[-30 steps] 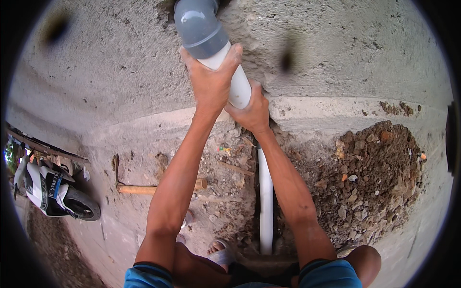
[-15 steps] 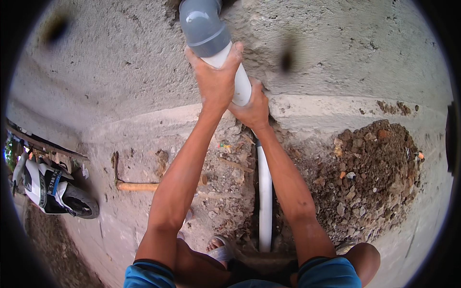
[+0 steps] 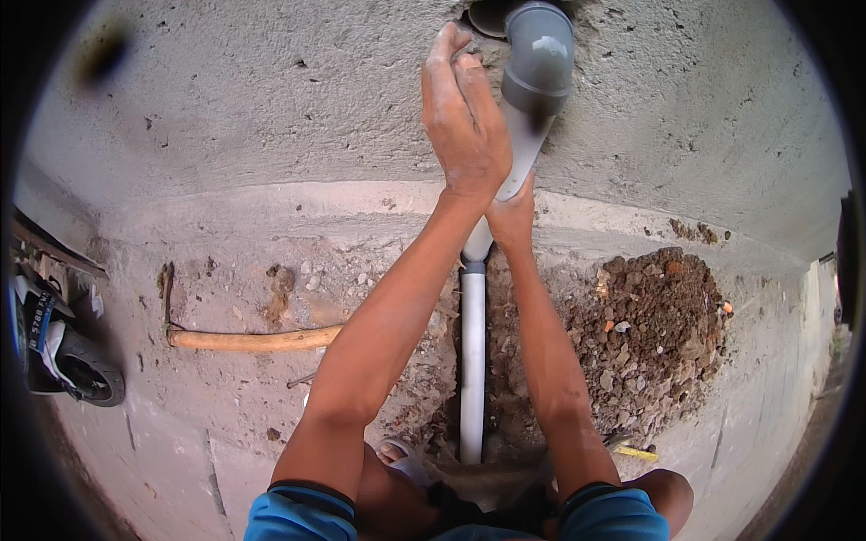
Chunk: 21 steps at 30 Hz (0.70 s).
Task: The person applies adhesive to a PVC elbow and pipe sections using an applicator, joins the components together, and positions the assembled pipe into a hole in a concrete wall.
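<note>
A grey elbow fitting [image 3: 541, 59] caps the top of a short white pipe [image 3: 530, 149], which leans up and to the right against the wall. My left hand [image 3: 465, 122] is beside the pipe, fingers stretched upward and not wrapped round it. Lower down, my right hand [image 3: 512, 218] is closed on the pipe's lower end; its fingers are partly hidden. Below it a pale fitting with a grey collar [image 3: 473, 267] joins a long white pipe [image 3: 473, 361] lying in a narrow trench. Whether the short pipe is seated in that fitting, I cannot tell.
A dark hole [image 3: 487, 18] opens in the rough concrete wall [image 3: 316, 99] beside the elbow. Left lies a wooden-handled digging tool [image 3: 253, 340]; farther left stands a motorbike [image 3: 86, 365]. Right of the trench is a rubble heap [image 3: 649, 343], with a yellow object [image 3: 637, 453] near my knee.
The short pipe and elbow have swung from leaning left to leaning right. My left hand has let go of the pipe, while my right hand still holds its lower end. The view has shifted too.
</note>
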Each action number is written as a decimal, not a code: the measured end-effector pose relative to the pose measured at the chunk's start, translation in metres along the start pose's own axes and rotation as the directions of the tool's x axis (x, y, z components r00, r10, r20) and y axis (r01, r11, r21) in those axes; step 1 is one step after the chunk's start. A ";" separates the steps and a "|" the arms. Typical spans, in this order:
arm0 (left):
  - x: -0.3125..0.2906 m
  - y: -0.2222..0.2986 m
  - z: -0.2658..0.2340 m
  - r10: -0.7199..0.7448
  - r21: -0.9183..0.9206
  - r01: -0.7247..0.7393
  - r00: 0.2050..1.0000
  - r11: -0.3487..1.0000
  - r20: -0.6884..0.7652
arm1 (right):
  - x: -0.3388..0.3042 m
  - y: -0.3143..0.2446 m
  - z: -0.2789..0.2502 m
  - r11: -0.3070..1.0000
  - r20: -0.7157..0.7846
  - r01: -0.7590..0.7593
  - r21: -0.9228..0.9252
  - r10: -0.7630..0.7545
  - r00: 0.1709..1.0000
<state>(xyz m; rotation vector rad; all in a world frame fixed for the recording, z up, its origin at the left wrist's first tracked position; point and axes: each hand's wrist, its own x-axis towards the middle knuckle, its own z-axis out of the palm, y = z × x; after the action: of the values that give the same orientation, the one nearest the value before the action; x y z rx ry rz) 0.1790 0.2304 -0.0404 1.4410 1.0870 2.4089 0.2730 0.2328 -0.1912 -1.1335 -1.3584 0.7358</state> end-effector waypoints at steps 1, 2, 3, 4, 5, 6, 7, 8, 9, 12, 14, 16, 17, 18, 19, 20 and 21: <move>0.003 0.000 0.000 0.000 -0.054 0.000 1.000 0.999 -0.010 | -0.003 -0.010 -0.003 0.998 0.032 -0.022 -0.057 0.024 0.999; 0.004 0.000 0.001 -0.003 -0.109 0.001 1.000 0.994 -0.020 | -0.005 -0.019 -0.004 0.988 0.049 0.027 -0.152 -0.020 0.999; 0.001 0.005 0.007 -0.084 -0.187 0.069 0.994 0.980 -0.072 | -0.005 -0.026 -0.013 0.964 0.060 0.076 -0.256 -0.063 0.996; 0.002 0.009 0.007 -0.130 -0.227 0.110 0.988 0.968 -0.078 | -0.007 -0.039 -0.017 0.932 0.075 0.122 -0.342 -0.102 0.992; 0.004 0.013 0.008 -0.179 -0.267 0.152 0.980 0.952 -0.081 | -0.005 -0.052 -0.020 0.936 0.023 0.170 -0.309 -0.172 0.985; 0.006 0.016 0.008 -0.223 -0.305 0.189 0.971 0.933 -0.081 | -0.002 -0.074 -0.019 0.936 -0.029 0.224 -0.273 -0.240 0.970; 0.006 0.016 0.008 -0.245 -0.331 0.200 0.964 0.922 -0.101 | 0.006 -0.094 -0.018 0.935 -0.054 0.274 -0.224 -0.292 0.955; 0.006 0.017 0.010 -0.270 -0.358 0.212 0.955 0.909 -0.120 | 0.016 -0.117 -0.020 0.929 -0.079 0.324 -0.177 -0.342 0.936; 0.008 0.019 0.011 -0.293 -0.382 0.221 0.946 0.897 -0.141 | 0.024 -0.147 -0.018 0.913 -0.107 0.367 -0.175 -0.389 0.915; 0.013 0.031 0.016 -0.376 -0.429 0.286 0.916 0.857 -0.140 | 0.067 -0.197 -0.034 0.877 -0.015 0.432 -0.208 -0.445 0.896; 0.013 0.036 0.021 -0.408 -0.444 0.317 0.904 0.838 -0.125 | 0.078 -0.218 -0.040 0.834 0.084 0.427 -0.350 -0.426 0.901; 0.015 0.033 0.020 -0.391 -0.406 0.306 0.909 0.861 -0.144 | 0.080 -0.229 -0.033 0.746 0.141 0.388 -0.541 -0.374 0.917; 0.018 0.032 0.019 -0.392 -0.339 0.318 0.903 0.885 -0.176 | 0.082 -0.228 -0.029 0.703 0.172 0.423 -0.572 -0.401 0.900; 0.018 0.034 0.025 -0.405 -0.286 0.343 0.893 0.895 -0.197 | 0.084 -0.227 -0.033 0.647 0.198 0.447 -0.618 -0.422 0.885; 0.017 0.036 0.030 -0.416 -0.232 0.366 0.882 0.901 -0.221 | 0.085 -0.225 -0.036 0.587 0.226 0.471 -0.658 -0.442 0.868; 0.016 0.037 0.032 -0.473 -0.320 0.403 0.861 0.857 -0.185 | 0.088 -0.225 -0.040 0.525 0.257 0.494 -0.693 -0.461 0.850; 0.016 0.037 0.027 -0.518 -0.394 0.431 0.843 0.812 -0.144 | 0.086 -0.229 -0.040 0.553 0.272 0.486 -0.676 -0.427 0.863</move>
<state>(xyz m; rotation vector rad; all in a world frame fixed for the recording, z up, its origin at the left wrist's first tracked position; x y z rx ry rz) 0.2014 0.2245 0.0026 0.6637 0.8687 2.2786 0.2776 0.2278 0.0569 -1.2574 -2.0022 -0.2137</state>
